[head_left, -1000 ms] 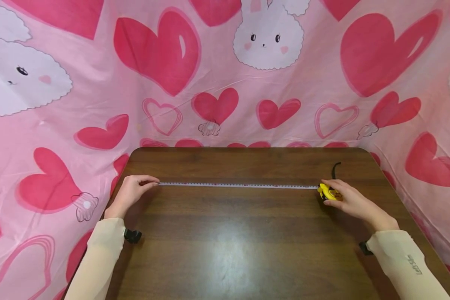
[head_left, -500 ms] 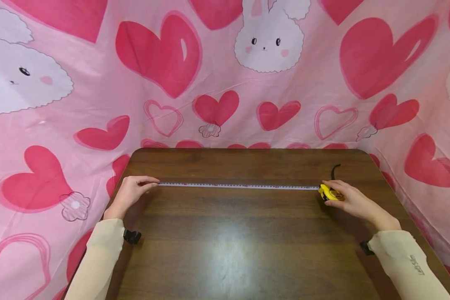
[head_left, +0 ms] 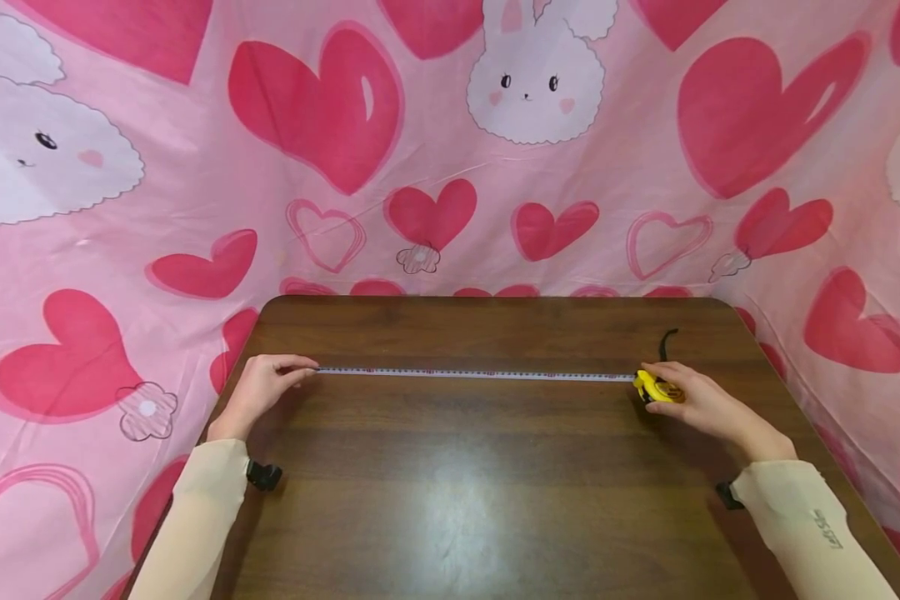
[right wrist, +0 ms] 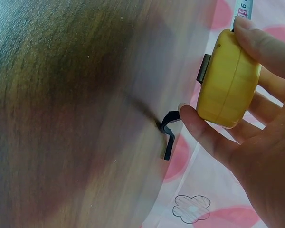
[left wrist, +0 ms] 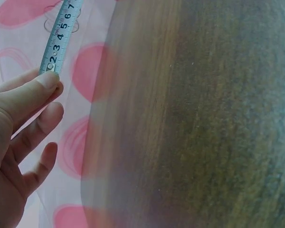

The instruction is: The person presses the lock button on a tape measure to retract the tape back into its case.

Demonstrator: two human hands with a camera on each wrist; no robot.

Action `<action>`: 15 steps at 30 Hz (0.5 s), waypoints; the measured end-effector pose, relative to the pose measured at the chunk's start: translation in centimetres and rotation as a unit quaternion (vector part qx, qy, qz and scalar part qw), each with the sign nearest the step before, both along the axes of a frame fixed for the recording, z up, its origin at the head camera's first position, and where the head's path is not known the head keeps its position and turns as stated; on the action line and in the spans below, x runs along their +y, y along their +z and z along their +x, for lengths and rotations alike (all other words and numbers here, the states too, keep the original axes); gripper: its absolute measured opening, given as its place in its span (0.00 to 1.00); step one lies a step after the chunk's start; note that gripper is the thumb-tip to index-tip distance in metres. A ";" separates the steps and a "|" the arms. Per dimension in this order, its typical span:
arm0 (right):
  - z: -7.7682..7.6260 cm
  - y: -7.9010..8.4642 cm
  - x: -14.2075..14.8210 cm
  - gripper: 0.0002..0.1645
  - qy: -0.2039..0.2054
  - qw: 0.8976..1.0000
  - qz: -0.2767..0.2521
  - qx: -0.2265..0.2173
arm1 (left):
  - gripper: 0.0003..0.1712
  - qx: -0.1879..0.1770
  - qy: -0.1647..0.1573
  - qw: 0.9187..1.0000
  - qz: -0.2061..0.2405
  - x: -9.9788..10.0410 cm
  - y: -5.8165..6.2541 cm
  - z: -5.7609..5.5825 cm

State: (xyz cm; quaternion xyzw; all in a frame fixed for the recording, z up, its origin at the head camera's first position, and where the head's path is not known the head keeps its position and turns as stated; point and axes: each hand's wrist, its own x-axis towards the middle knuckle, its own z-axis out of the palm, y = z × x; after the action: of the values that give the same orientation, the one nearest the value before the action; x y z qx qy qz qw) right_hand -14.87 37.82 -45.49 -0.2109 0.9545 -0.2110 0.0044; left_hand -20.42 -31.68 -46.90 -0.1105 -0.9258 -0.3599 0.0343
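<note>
A yellow tape measure is gripped in my right hand, its blade drawn out leftward across the far half of the table. My left hand pinches the blade's free end between thumb and forefinger. In the left wrist view the printed numbers on the blade start near the thumb; the other fingers of that hand stay off it. The right wrist view shows the yellow case held between thumb and fingers, with a black clip on its side and a black strap hanging from it.
Beneath the hands is a brown wooden table with rounded far corners. Pink cloth printed with hearts and rabbits hangs behind it and along both sides. A small black device sits at each wrist.
Both hands keep their hold and the blade stays stretched out at about the same length. Only a slight shift of the head view shows.
</note>
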 end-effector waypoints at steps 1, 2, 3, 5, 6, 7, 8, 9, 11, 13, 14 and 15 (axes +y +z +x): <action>0.0 0.0 0.0 0.40 0.000 1.000 -0.001 -0.003 | 0.11 0.002 0.001 1.000 -0.001 0.0 0.0 0.0; 0.0 0.0 -0.1 0.40 -0.001 1.000 -0.003 -0.004 | 0.11 0.005 0.001 1.000 -0.001 0.0 -0.1 0.0; 0.0 0.1 -0.1 0.40 -0.001 1.000 -0.004 -0.006 | 0.11 0.008 0.001 1.000 -0.001 0.0 -0.1 0.0; 0.1 0.1 -0.2 0.40 -0.003 1.000 -0.005 -0.009 | 0.11 0.010 0.000 1.000 0.000 0.0 -0.2 0.0; 0.1 0.1 -0.2 0.40 -0.003 1.000 -0.005 -0.011 | 0.11 0.012 -0.002 1.000 -0.001 0.0 -0.2 0.1; 0.1 0.1 -0.2 0.40 -0.003 1.000 -0.006 -0.012 | 0.11 0.012 -0.003 1.000 -0.001 0.0 -0.2 0.1; 0.1 0.1 -0.2 0.40 -0.004 1.000 -0.006 -0.014 | 0.11 0.011 -0.003 1.000 -0.001 0.0 -0.3 0.1; 0.1 0.2 -0.2 0.40 -0.004 1.000 -0.006 -0.016 | 0.11 0.011 -0.004 1.000 -0.002 0.0 -0.3 0.1; 0.1 0.2 -0.2 0.40 -0.005 1.000 -0.007 -0.021 | 0.11 0.013 -0.003 1.000 -0.005 0.0 -0.4 0.1; 0.1 0.3 -0.3 0.40 -0.004 1.000 -0.007 -0.022 | 0.10 0.016 -0.001 1.000 -0.008 0.0 -0.4 0.1; 0.1 0.3 -0.3 0.40 -0.004 1.000 -0.006 -0.022 | 0.10 0.018 0.000 1.000 -0.009 0.0 -0.4 0.1; 0.1 0.3 -0.3 0.40 -0.003 1.000 -0.006 -0.022 | 0.10 0.020 -0.001 1.000 -0.011 0.0 -0.4 0.1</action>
State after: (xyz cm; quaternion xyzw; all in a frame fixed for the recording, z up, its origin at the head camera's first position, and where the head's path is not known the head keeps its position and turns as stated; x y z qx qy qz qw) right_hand -14.78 37.53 -45.15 -0.2031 0.9535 -0.2213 0.0236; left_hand -20.28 -31.63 -47.29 -0.1186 -0.9287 -0.3476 0.0516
